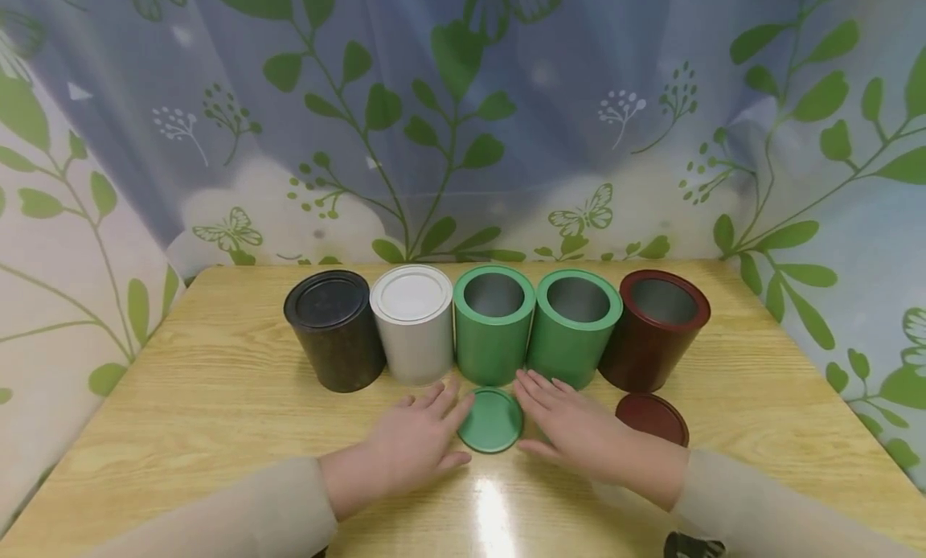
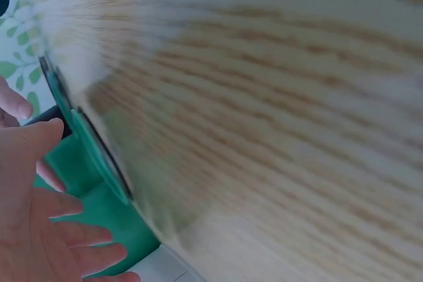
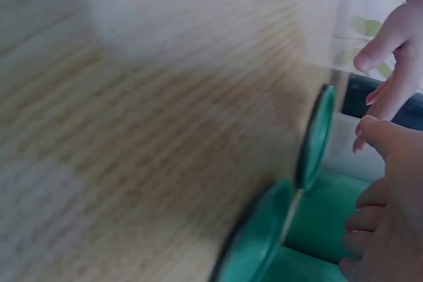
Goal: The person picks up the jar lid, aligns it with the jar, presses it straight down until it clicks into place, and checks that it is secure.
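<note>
Five round tins stand in a row on the wooden table [image 1: 217,413]: a black one [image 1: 335,330] and a white one [image 1: 413,323], both lidded, then two open green tins [image 1: 493,325] [image 1: 573,326] and an open dark red tin [image 1: 654,330]. A green lid [image 1: 490,419] lies flat in front of the green tins. My left hand [image 1: 415,437] lies flat on the table, fingertips at the lid's left edge. My right hand [image 1: 571,425] lies flat just right of it. The right wrist view shows that lid [image 3: 316,137] and a second green lid [image 3: 254,242] beside my right hand [image 3: 390,216].
A dark red lid [image 1: 651,417] lies to the right of my right wrist, in front of the red tin. A leaf-patterned curtain [image 1: 463,124] hangs behind and around the table. Bare tabletop stretches to the left and right of the tins.
</note>
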A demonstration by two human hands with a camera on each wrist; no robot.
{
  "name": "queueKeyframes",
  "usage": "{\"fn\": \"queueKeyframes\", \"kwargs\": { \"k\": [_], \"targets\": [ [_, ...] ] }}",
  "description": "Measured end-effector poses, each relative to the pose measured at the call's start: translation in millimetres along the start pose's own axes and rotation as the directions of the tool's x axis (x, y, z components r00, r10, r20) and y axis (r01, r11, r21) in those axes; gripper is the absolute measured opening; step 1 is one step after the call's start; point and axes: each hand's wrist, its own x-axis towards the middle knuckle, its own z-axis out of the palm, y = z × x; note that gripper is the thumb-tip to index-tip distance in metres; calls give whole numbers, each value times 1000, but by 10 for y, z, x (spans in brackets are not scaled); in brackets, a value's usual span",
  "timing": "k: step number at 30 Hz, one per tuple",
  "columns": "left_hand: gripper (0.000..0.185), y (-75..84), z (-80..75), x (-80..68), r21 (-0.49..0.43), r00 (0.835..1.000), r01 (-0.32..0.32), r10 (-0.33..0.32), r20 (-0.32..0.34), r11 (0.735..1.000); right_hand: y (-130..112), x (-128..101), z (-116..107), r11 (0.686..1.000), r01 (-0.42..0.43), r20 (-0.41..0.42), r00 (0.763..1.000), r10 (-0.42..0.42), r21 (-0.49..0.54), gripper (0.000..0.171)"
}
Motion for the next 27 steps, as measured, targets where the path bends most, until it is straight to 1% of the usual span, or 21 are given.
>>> {"fn": "queueKeyframes", "kwargs": {
  "k": [6, 12, 15, 19, 23, 27],
  "targets": [
    [70, 15, 60, 60, 11, 999, -1, 0, 39, 1000, 18, 87, 120, 1000, 7, 63, 998, -8, 23, 70],
    [69, 33, 101, 143, 32, 999, -33, 32, 30, 999, 6, 157, 159, 1000, 12, 82, 997, -12, -2, 68],
    [68, 35, 130, 165, 32, 999, -33, 32, 32, 999, -7, 184, 169, 999, 24, 82, 996, -22, -23, 65],
    [64, 31, 158, 183, 29, 998, -33, 31, 60, 999, -17, 211, 183, 999, 31, 46, 999, -29, -30, 67],
    [60, 32, 141, 195, 15, 995, -71, 69, 75, 997, -18, 223, 212, 1000, 24, 35, 999, -24, -4, 72],
    [61, 30, 115, 195, -13, 990, -109, 109, 90, 994, -24, 228, 243, 1000, 22, 61, 998, -23, 15, 72]
  ]
}}
